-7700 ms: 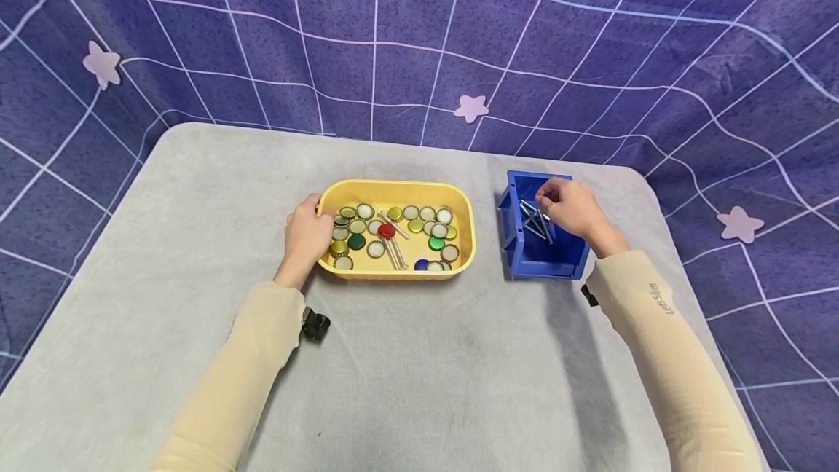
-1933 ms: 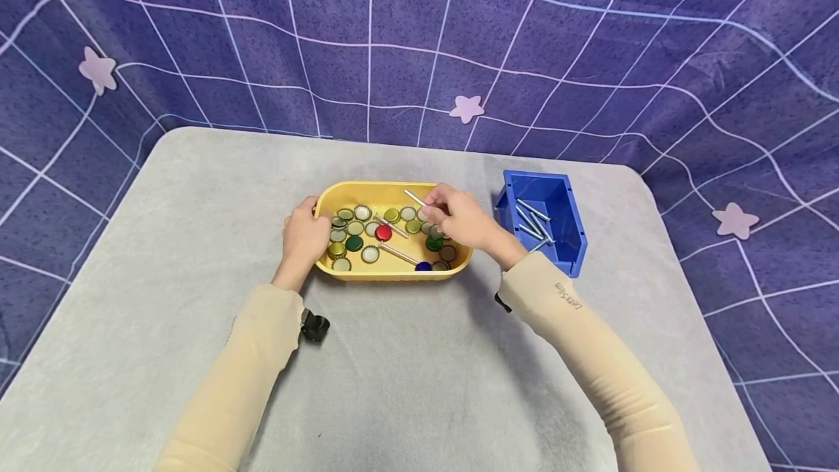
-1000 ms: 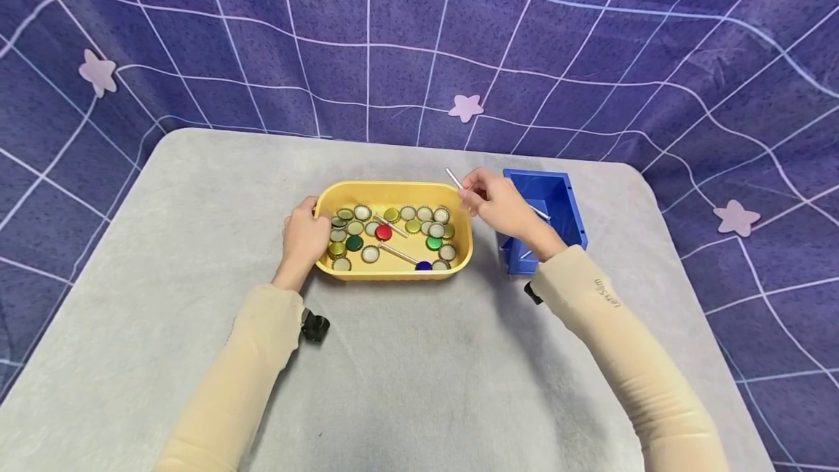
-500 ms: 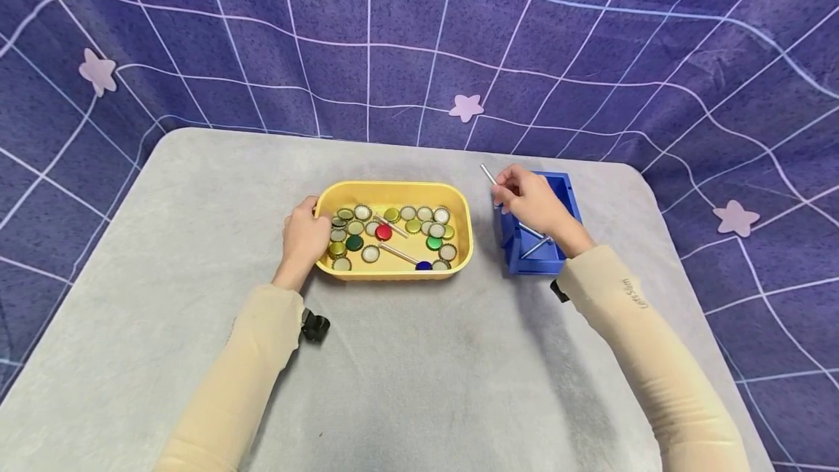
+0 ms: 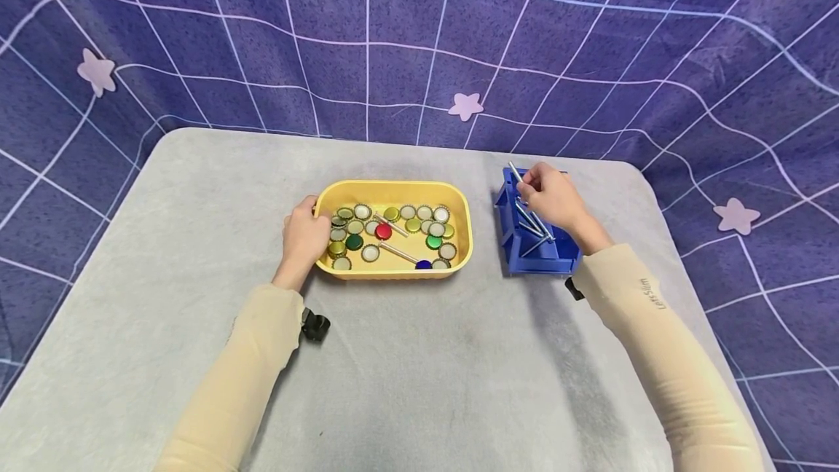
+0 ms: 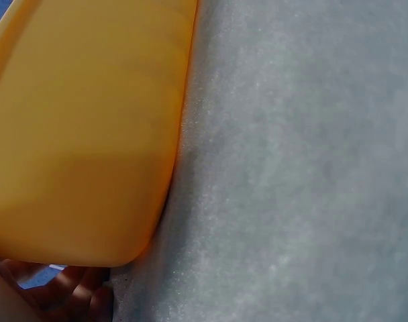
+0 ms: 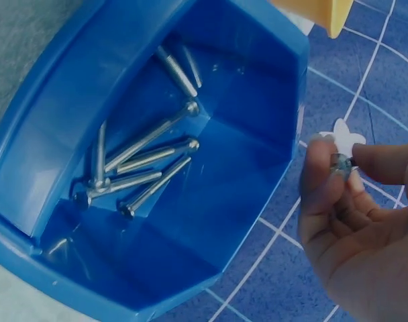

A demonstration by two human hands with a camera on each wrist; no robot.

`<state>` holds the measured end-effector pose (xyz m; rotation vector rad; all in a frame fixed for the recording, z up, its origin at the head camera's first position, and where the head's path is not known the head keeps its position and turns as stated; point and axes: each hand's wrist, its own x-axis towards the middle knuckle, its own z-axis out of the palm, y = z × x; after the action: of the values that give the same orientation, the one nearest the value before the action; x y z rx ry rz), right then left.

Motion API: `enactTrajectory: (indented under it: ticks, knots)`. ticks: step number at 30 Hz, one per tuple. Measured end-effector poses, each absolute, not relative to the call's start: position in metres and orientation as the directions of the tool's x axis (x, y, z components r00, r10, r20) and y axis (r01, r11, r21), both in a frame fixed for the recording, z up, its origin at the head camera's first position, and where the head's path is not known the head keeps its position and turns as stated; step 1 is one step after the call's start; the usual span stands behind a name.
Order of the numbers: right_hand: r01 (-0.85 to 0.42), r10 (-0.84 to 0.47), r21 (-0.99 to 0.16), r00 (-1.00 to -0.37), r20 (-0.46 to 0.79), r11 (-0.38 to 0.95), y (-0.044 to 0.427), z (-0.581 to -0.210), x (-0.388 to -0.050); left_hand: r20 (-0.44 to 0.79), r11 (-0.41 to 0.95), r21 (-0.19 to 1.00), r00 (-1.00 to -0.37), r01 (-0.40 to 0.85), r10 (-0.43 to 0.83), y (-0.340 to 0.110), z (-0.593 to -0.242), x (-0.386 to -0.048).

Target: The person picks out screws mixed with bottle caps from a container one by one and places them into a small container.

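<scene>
While the left hand (image 5: 306,235) grips the left end of the tub (image 5: 393,274), thumb over the rim, the right hand (image 5: 553,197) pinches a bolt (image 5: 515,172) between thumb and fingertips. Bolt is tilted, free end up and left, around the far left corner of the bin (image 5: 539,266); other end tucked in the fingers. Can't tell how high it sits. Bin has loose bolts (image 7: 147,139), criss-crossed, some touching. Tub has caps (image 5: 383,231), mixed colours, plus two bolts (image 5: 398,253) lying flat among them.

Handling, judged: bolt looks metal, so stiff, tough, a bit heavy for its size. Smooth shank probably slippery, may roll or swivel when pinched near one end. Mid-shank should balance best; head end gives fingertips a stop. Too thin for a palm grip. Tub looks like light, rigid plastic; rim is the sensible hold. Tub and bin stand apart on the table (image 5: 406,370).
</scene>
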<state>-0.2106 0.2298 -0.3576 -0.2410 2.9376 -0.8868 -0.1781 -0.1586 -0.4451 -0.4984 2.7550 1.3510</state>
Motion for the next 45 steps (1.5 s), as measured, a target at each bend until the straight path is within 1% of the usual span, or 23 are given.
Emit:
enactTrajectory:
  ticks: [8, 12, 16, 22, 28, 31, 37, 45]
  knots:
    - [-0.069, -0.123, -0.531, -0.990, -0.067, 0.845, 0.242, -0.357, -0.210, -0.158, 0.572, 0.766, -0.948, -0.294, -0.276, -0.160, -0.445, -0.179]
    - [-0.042, -0.115, -0.517, -0.987, -0.111, 0.855, 0.247, -0.357, -0.209, -0.150, 0.577, 0.764, -0.949, -0.289, -0.276, -0.161, -0.445, -0.179]
    - [-0.039, -0.122, -0.471, -0.982, -0.146, 0.881, 0.250, -0.358, -0.207, -0.147, 0.577, 0.765, -0.949, -0.287, -0.278, -0.161, -0.445, -0.179]
    - [-0.092, -0.157, -0.419, -0.980, -0.124, 0.903, 0.250, -0.355, -0.207, -0.150, 0.579, 0.763, -0.949, -0.289, -0.276, -0.160, -0.445, -0.178]
    - [-0.172, -0.192, -0.375, -0.981, -0.015, 0.911, 0.238, -0.350, -0.209, -0.169, 0.570, 0.764, -0.946, -0.302, -0.275, -0.159, -0.442, -0.178]
    - [-0.192, -0.202, -0.369, -0.979, 0.013, 0.910, 0.228, -0.347, -0.210, -0.177, 0.567, 0.764, -0.944, -0.309, -0.277, -0.158, -0.440, -0.178]
    - [-0.190, -0.209, -0.390, -0.978, -0.006, 0.901, 0.206, -0.342, -0.212, -0.193, 0.563, 0.763, -0.944, -0.316, -0.269, -0.156, -0.440, -0.178]
    - [-0.213, -0.246, -0.389, -0.969, -0.036, 0.896, 0.173, -0.343, -0.212, -0.196, 0.559, 0.766, -0.944, -0.317, -0.266, -0.158, -0.442, -0.178]
